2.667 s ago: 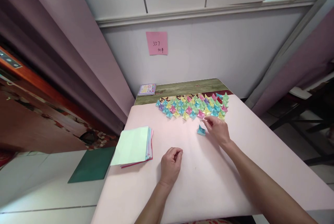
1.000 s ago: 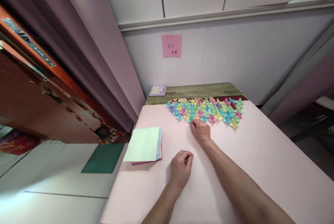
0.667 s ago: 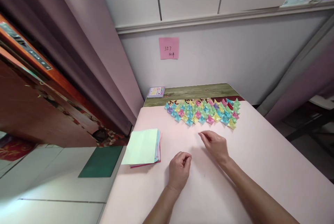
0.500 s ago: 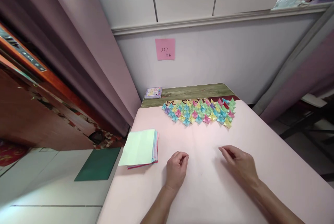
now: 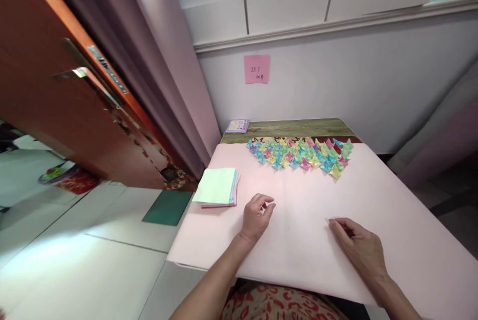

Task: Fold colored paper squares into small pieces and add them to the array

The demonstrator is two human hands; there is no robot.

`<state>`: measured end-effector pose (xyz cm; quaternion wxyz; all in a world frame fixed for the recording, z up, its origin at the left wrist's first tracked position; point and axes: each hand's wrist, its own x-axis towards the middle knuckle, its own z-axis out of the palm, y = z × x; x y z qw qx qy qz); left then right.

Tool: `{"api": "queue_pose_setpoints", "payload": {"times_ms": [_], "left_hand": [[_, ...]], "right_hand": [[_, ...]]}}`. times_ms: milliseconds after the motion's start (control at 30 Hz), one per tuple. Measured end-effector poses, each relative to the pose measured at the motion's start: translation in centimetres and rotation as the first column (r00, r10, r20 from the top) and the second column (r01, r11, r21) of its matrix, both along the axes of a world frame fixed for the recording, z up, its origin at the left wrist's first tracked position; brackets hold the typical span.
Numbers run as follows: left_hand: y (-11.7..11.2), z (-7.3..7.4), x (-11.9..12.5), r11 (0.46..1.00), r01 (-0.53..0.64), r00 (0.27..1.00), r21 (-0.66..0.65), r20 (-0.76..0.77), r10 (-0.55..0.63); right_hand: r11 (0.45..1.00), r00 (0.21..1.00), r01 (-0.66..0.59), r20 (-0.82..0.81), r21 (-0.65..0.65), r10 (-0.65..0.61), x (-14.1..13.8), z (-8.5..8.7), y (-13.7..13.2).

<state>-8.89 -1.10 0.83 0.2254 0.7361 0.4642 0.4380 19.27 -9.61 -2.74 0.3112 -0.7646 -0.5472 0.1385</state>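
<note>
Lower centre, our left hand (image 5: 257, 216) has thumb and fingers slightly apart; our right hand (image 5: 360, 246) pinches closed, contents unclear — the square, green-topped paper stack (image 5: 215, 185) lies left, nearer our left; multicoloured folded-paper pieces (image 5: 290, 157) stretch crosswise beyond.

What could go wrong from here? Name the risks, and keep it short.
The paper stack is uneven and sits close to the left edge of the table, so a bump from the left hand nearby might push sheets off. The folded paper pieces are packed closely together, so a careless touch on one could shift its neighbours.
</note>
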Motion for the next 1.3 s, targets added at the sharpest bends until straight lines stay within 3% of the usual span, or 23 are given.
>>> {"api": "queue_pose_setpoints", "payload": {"times_ms": [100,167,267,333,400,467,767,1000,1300], "left_hand": [[0.1,1.8,-1.9,0.955,-0.166,0.98,0.245,-0.065,0.187],[0.7,2.7,-4.2,0.905,-0.284,0.929,0.317,-0.143,0.341],[1.9,3.0,-8.2,0.842,-0.434,0.794,0.321,-0.304,0.526],[2.5,2.6,-10.2,0.79,-0.566,0.677,0.234,-0.415,0.608],[2.7,1.9,-11.3,0.773,-0.627,0.629,0.094,-0.525,0.573],[2.6,1.3,-11.4,0.769,-0.638,0.616,0.037,-0.575,0.539],[1.6,2.2,-9.6,0.796,-0.584,0.573,0.158,-0.614,0.543],[1.4,2.3,-10.2,0.801,-0.596,0.637,0.055,-0.575,0.513],[1.7,3.7,-10.6,0.799,-0.601,0.697,-0.025,-0.505,0.508]], "right_hand": [[1.0,1.0,0.001,0.008,-0.015,-0.001,0.2,-0.2,-0.2],[0.999,1.0,0.004,0.011,-0.037,-0.003,0.2,-0.3,-0.2],[0.998,1.0,0.006,0.009,-0.065,-0.005,0.2,-0.3,-0.1],[0.997,1.0,0.007,0.02,-0.071,-0.006,0.3,-0.3,-0.1],[0.997,0.999,0.014,0.037,-0.074,-0.011,0.3,-0.3,-0.1],[0.997,0.999,0.019,0.042,-0.07,-0.016,0.3,-0.2,-0.1],[0.999,0.999,-0.01,0.031,-0.032,0.011,0.2,0.0,-0.3],[0.999,0.998,-0.004,0.059,-0.053,0.007,0.5,-0.4,-0.3],[0.998,0.999,-0.03,0.042,-0.05,0.032,0.4,-0.2,-0.4]]}}
